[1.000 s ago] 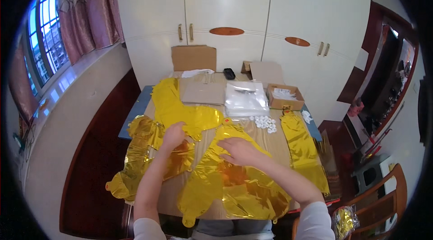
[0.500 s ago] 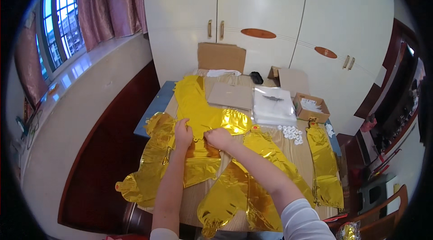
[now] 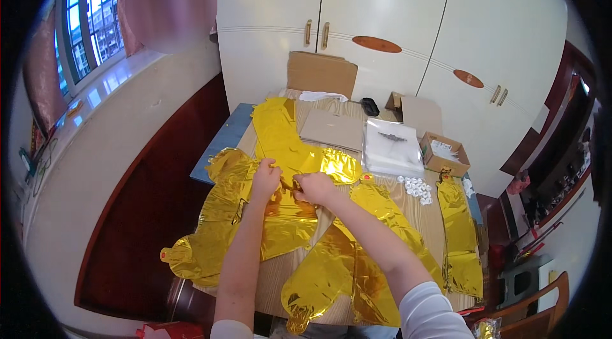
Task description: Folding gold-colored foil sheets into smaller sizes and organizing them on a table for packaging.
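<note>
Flat gold foil balloons lie spread over the table. In the middle, my left hand [image 3: 266, 181] is closed, pinching the edge of a gold foil balloon [image 3: 277, 138] that stretches toward the far side. Just to its right, my right hand [image 3: 313, 188] is also closed on the same foil; its fingertips are partly hidden. Between the hands the foil is creased and darker. Another crumpled foil balloon [image 3: 223, 211] lies by my left forearm. Under and beside my right forearm are more foil balloons [image 3: 325, 262], one with a small red tab.
A cardboard sheet [image 3: 331, 128], clear plastic bags [image 3: 392, 151] and a small open box [image 3: 444, 155] stand at the back. Several white round pieces [image 3: 417, 189] lie nearer. A narrow foil balloon [image 3: 460, 237] hangs along the right edge. White cabinets [image 3: 376, 1] rise behind the table.
The view has shifted slightly, moving the scene a little to the right. My left hand's fingers have drawn in on the foil, and the foil between my hands is more creased.
</note>
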Tool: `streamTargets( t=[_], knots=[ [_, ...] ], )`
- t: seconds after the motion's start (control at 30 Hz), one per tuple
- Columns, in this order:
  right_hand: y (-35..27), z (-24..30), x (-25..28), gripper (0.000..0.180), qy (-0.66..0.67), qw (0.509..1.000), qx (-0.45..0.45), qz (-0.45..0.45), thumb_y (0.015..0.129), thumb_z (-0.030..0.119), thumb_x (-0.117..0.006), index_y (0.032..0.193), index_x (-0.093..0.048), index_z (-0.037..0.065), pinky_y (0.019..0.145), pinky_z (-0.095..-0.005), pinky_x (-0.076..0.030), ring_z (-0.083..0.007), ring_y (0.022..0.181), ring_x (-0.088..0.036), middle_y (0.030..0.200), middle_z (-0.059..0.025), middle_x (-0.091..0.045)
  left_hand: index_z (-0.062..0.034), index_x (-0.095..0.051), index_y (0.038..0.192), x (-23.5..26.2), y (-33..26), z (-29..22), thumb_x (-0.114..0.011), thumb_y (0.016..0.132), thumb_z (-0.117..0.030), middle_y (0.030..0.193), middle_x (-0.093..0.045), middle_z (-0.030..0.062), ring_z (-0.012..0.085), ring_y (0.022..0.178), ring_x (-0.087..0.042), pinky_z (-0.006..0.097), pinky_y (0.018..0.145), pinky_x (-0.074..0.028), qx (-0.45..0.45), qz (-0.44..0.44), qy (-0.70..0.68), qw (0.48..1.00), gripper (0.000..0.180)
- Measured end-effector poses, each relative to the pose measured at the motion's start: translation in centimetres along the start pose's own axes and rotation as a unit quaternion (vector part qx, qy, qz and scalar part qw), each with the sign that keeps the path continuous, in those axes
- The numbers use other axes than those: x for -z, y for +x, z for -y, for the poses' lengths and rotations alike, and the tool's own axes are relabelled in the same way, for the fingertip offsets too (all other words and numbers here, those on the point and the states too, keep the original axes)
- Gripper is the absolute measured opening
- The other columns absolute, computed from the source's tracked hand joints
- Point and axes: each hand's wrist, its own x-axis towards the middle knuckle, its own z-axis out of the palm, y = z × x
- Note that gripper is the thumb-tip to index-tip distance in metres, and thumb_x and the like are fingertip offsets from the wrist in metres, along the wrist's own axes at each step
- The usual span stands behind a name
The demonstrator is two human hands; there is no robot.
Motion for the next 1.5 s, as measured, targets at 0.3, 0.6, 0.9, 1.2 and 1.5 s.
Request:
streamTargets(
  t=[0.3, 0.6, 0.9, 1.2, 1.5],
  knots=[
    [0.1, 0.3, -0.9, 0.027, -0.022, 1.0, -0.016, 0.001, 0.082, 0.036, -0.061, 0.088, -0.066, 0.01, 0.064, -0.0419, -0.055, -0.0307, 0.071, -0.068, 0.077, -0.0123, -0.069, -0.0075, -0.047, 0.123, 0.1, -0.8, -3.0, -0.059, 0.086, -0.014, 0.11, -0.052, 0.0096, 0.0181, 0.099, -0.051, 0.037, 0.074, -0.051, 0.16, 0.057, -0.302, 0.938, 0.04],
    [1.0, -0.7, -2.4, 0.025, -0.051, 0.999, -0.009, -0.006, 0.084, 0.033, -0.057, 0.09, -0.067, 0.011, 0.064, -0.043, -0.054, -0.0322, 0.069, -0.068, 0.075, -0.0137, -0.069, 0.0034, -0.066, 0.092, 2.5, -0.3, -4.7, -0.064, 0.079, -0.025, 0.086, -0.069, 0.0221, 0.037, 0.084, -0.067, 0.045, 0.076, -0.053, 0.074, 0.046, 0.351, 0.932, 0.031],
    [-0.2, 1.2, 0.6, 0.025, 0.015, 0.999, -0.035, 0.004, 0.084, 0.032, -0.057, 0.091, -0.067, 0.01, 0.067, -0.0441, -0.054, -0.0328, 0.074, -0.068, 0.079, -0.0142, -0.069, 0.0044, -0.069, 0.076, 1.9, -0.7, -4.8, -0.073, 0.073, -0.022, 0.067, -0.067, 0.0103, 0.0182, 0.057, -0.063, 0.031, 0.052, -0.049, 0.193, 0.167, 0.092, 0.962, 0.027],
    [0.7, -1.8, -3.0, 0.02, 0.102, 0.979, -0.118, -0.13, 0.086, 0.028, -0.062, 0.09, -0.07, 0.01, 0.068, -0.0468, -0.053, -0.0347, 0.078, -0.067, 0.082, -0.0153, -0.069, 0.0042, -0.067, 0.081, 0.8, -0.5, -5.2, -0.068, 0.088, -0.035, 0.07, -0.063, 0.0054, 0.0135, 0.057, -0.055, 0.029, 0.052, -0.046, 0.181, 0.135, -0.033, 0.974, 0.039],
    [1.1, -1.9, -2.3, 0.017, 0.17, 0.96, -0.168, -0.146, 0.081, 0.025, -0.069, 0.087, -0.071, 0.01, 0.069, -0.0438, -0.052, -0.0351, 0.073, -0.065, 0.078, -0.0154, -0.068, 0.0066, -0.062, 0.09, 0.3, -0.9, -5.0, -0.069, 0.087, -0.04, 0.078, -0.061, 0.0092, 0.0138, 0.066, -0.061, 0.027, 0.054, -0.052, 0.218, 0.109, -0.076, 0.967, 0.047]
  ],
)
